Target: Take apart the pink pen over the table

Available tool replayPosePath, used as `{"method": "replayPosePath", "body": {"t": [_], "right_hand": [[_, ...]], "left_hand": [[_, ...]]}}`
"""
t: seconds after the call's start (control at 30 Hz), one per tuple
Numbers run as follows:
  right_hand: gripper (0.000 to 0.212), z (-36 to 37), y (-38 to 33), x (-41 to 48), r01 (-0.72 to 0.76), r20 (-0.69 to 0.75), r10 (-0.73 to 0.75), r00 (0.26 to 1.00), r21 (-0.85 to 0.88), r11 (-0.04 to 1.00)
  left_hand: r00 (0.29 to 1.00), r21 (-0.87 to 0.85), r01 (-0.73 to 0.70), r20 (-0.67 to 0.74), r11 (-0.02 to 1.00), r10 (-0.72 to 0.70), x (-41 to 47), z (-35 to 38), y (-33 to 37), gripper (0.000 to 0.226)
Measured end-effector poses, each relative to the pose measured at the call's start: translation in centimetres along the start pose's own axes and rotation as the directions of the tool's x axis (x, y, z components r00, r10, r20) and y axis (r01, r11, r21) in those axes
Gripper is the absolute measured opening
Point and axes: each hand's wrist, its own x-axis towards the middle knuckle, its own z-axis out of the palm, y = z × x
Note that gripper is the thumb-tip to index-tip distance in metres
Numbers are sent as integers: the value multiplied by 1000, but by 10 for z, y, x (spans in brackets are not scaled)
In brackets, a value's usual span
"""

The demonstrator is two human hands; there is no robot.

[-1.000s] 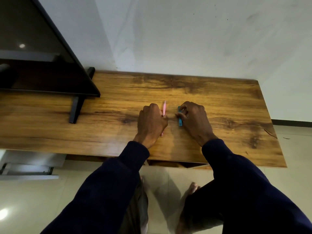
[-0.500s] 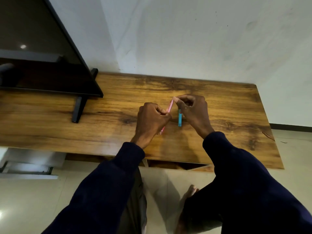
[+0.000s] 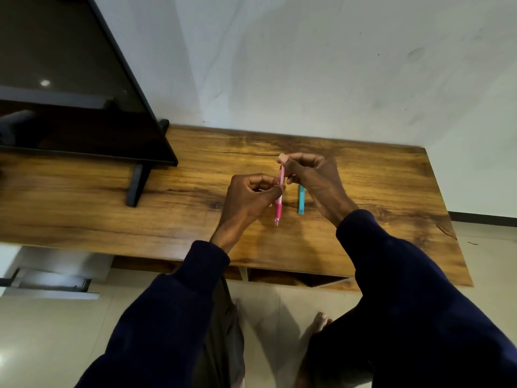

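A pink pen [image 3: 279, 197] is held up above the wooden table [image 3: 377, 191], its tip pointing towards me. My left hand [image 3: 249, 197] pinches the pen's middle between thumb and fingers. My right hand [image 3: 313, 177] pinches the pen's far end, where a pale cap shows. A blue pen [image 3: 301, 201] lies flat on the table just under my right hand, partly hidden by it. Both arms wear dark blue sleeves.
A black flat screen [image 3: 70, 93] on a black foot [image 3: 137, 186] stands at the table's left. A white wall runs behind. The table's right end [image 3: 447, 233] meets pale floor tiles. A bare foot [image 3: 319, 323] shows below the table's front edge.
Both hands lifted off the table. The pink pen rose with them and now sits between both hands. The blue pen stayed lying on the table, released by my right hand.
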Motion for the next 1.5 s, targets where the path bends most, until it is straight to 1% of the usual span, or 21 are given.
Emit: {"method": "replayPosePath", "body": {"t": [0.07, 0.13, 0.27, 0.37, 0.53, 0.67, 0.7, 0.73, 0.8, 0.9, 0.97, 1.07, 1.17, 1.27, 1.4, 1.5], "right_hand": [[24, 1, -2, -2, 2, 10, -2, 1000, 48, 999], [21, 2, -5, -2, -3, 4, 3, 1000, 60, 998], [10, 2, -7, 0, 5, -30, -3, 1000, 59, 998], [7, 3, -7, 1, -6, -30, 9, 1000, 107, 994], [13, 9, -6, 0, -28, -33, 32, 999, 136, 990], [15, 1, -16, 2, -3, -31, 12, 999, 279, 960], [14, -3, -19, 4, 9, -31, 0, 1000, 286, 958], [13, -6, -22, 5, 17, -22, -12, 1000, 259, 966], [10, -9, -22, 5, 21, 18, -23, 1000, 129, 991], [17, -7, -12, -1, 43, 73, -39, 997, -43, 998], [17, -4, -5, -2, 48, 62, -41, 997, -115, 992], [14, -1, 2, 4, 12, 2, -12, 1000, -190, 982], [11, 1, 7, 13, -4, -27, -5, 1000, -300, 954], [1, 2, 12, 19, -8, -53, -13, 998, -370, 929], [14, 5, 20, 27, -2, -47, -24, 999, -482, 876], [10, 13, 31, 35, -9, -49, -26, 998, -610, 793]], "left_hand": [[1000, -68, -13, -5, 998, 13, -2, -1, 0, 20], [1000, -131, -28, -7, 991, 28, -4, -2, 0, 21], [1000, -171, -23, 9, 985, 25, -5, -4, 2, 16], [1000, -155, -10, 14, 988, 12, -4, -6, 7, 15], [1000, -91, 7, -16, 996, -8, -3, -8, 11, 19], [1000, 2, 21, -3, 1000, -21, -8, -9, 3, 18], [1000, 14, 30, -6, 999, -30, -10, -9, 0, 19], [999, 15, 34, -12, 999, -34, -12, -10, -2, 21], [999, -11, 26, -19, 1000, -26, -13, -12, -6, 19], [999, -24, 29, -30, 999, -30, -12, -15, -5, 18], [998, -13, 42, -47, 999, -43, -10, -17, -5, 18], [996, 7, 57, -71, 998, -57, -8, -22, -9, 18], [994, 34, 75, -82, 997, -72, -6, -29, -15, 20], [991, 43, 97, -99, 994, -92, -3, -32, -20, 20], [988, 54, 113, -109, 992, -107, -1, -33, -24, 20], [986, 58, 132, -110, 990, -125, -1, -32, -25, 20]]}}
